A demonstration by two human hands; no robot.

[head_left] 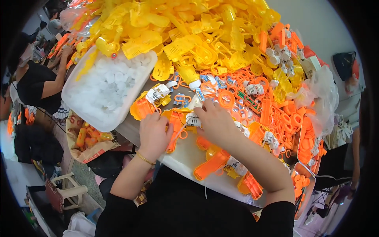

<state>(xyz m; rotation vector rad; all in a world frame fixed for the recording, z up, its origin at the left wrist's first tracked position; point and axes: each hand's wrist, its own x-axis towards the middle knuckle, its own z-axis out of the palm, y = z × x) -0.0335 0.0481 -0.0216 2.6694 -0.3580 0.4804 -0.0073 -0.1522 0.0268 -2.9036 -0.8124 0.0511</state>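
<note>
My left hand is closed around the left side of an orange-and-yellow plastic toy body, near the table's front edge. At the toy's other end, my right hand has its fingers bent against a small white slotted part; its fingertips are partly hidden. A thin pale wire hangs from the toy. Just beyond my left hand lies a similar orange body with a white mechanism on it. More orange bodies with white parts lie under and beside my right forearm.
A heap of yellow plastic shells covers the table's far side. At the left stands a white tub of translucent pieces. Orange rings and parts spread to the right, beside a clear plastic bag. Another person works at far left.
</note>
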